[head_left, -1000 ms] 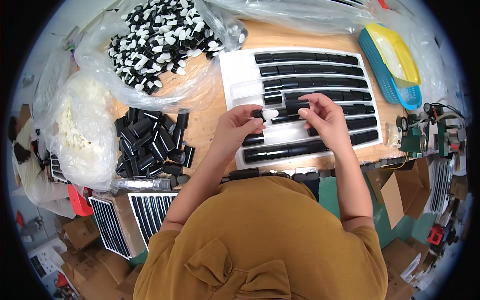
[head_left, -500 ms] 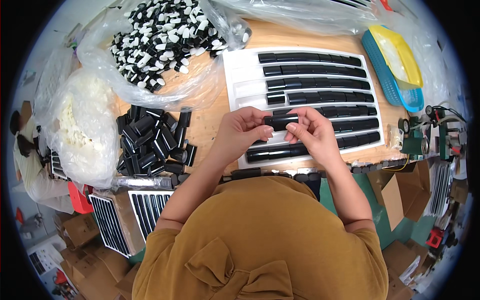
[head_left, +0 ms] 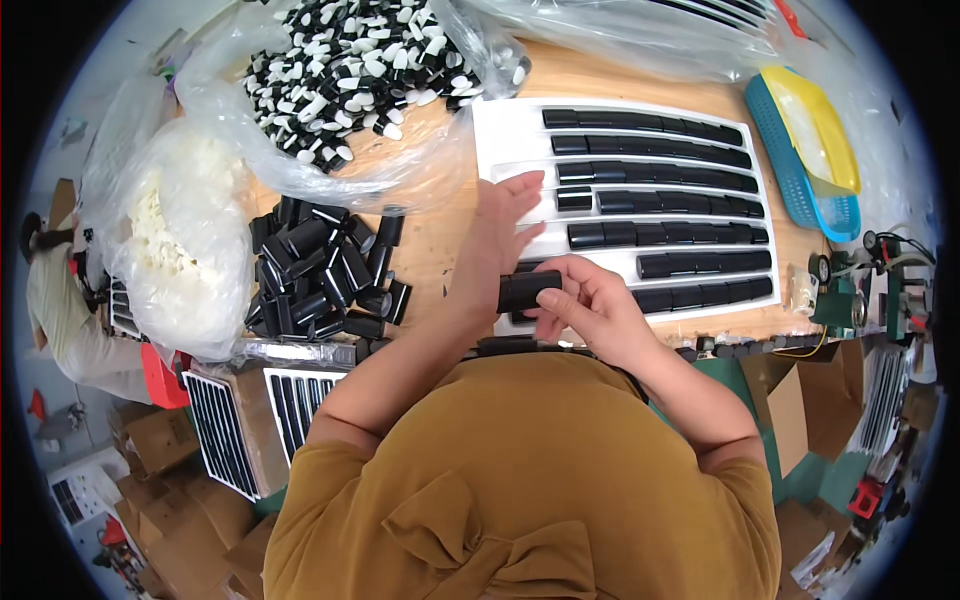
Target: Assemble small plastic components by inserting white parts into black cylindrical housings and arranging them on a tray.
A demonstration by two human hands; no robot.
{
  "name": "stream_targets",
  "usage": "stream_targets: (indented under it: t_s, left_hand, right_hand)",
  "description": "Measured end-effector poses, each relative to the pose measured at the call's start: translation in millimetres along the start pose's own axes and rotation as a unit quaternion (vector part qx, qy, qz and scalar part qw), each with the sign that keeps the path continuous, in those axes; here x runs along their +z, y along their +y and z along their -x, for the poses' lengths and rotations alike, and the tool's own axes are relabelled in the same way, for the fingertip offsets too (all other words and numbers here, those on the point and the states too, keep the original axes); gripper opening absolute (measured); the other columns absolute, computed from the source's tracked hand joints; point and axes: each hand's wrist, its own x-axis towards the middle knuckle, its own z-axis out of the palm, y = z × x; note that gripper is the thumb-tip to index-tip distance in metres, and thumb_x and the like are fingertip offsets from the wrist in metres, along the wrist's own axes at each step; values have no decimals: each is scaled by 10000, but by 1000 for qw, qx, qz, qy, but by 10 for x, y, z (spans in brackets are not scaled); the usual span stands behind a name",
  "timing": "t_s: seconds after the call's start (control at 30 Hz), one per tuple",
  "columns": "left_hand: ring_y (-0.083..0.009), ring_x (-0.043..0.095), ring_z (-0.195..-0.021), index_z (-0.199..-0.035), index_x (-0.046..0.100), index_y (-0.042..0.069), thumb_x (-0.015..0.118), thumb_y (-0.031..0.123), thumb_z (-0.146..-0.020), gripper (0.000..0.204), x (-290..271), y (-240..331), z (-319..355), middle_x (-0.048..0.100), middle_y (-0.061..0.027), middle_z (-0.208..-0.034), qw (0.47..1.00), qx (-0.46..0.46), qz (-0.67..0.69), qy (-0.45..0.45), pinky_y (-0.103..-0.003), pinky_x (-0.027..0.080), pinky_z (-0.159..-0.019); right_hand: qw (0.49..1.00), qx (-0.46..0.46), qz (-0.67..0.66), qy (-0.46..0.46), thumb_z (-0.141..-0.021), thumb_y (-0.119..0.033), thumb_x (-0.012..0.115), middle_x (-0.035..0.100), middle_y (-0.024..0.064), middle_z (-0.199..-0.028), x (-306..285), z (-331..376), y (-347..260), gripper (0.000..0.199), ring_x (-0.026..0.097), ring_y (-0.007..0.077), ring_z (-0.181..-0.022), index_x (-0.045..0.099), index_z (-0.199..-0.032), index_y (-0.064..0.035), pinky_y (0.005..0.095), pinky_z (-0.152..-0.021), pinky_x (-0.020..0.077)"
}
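A short glossy black tube (head_left: 528, 291) sits level in the grip of my right hand (head_left: 598, 308), thumb on top and fingers below. Its left end reaches my left wrist. My left hand (head_left: 495, 225) is open, fingers stretched out over the left edge of the white tray (head_left: 497, 140). Rows of black tubes (head_left: 680, 235) fill grooves of that tray; one short piece (head_left: 575, 199) lies apart from its row. Both hands hide the tray's near left corner. Left of my left hand is a heap of loose black tubes (head_left: 325, 268).
Behind the heap, small black-and-white pieces (head_left: 360, 70) spill from a clear plastic bag (head_left: 350, 190). Another bag of cream pieces (head_left: 180, 250) lies left. A yellow basket (head_left: 835, 150) sits in a blue one (head_left: 775, 140). Cardboard boxes (head_left: 830, 395) stand below the table at right.
My left hand has let go of the tube and opened, moving up and left. My right hand has brought the tube down and left, nearer my body. The view has shifted slightly.
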Motion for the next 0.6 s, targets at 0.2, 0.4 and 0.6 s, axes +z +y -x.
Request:
stream_targets:
  t_s: [0.2, 0.4, 0.6]
  left_hand:
    - [-240, 334, -1318, -1320, 387, 57, 195, 597, -981, 666, 98, 18, 96, 418, -111, -1360, 997, 53, -57, 8, -439, 242, -1093]
    - [-150, 508, -1057, -1152, 535, 13, 417, 308, -1009, 349, -141, -10, -403, 565, -95, -1120, 934, 150, -320, 54, -303, 389, -938]
    - [-389, 547, -976, -1071, 629, 58, 521, 7, -770, 324, -1784, 402, -1249, 603, -180, -1072, 545, 262, -733, 313, -444, 448, -871]
  right_hand:
    - [995, 11, 102, -15, -944, -44, 542, 633, 67, -754, -12, 82, -62, 189, 611, 103, -603, 523, -1118, 27, 223, -551, 497]
    - [992, -30, 108, 63, -916, -31, 590, 590, 54, -700, -193, -150, 117, 248, 623, 113, -653, 531, -1149, 31, 219, -597, 497]
    - [950, -47, 221, 217, -808, -26, 714, 513, -55, -719, -823, -71, 204, 241, 458, 33, -606, 652, -1040, -27, 174, -522, 406]
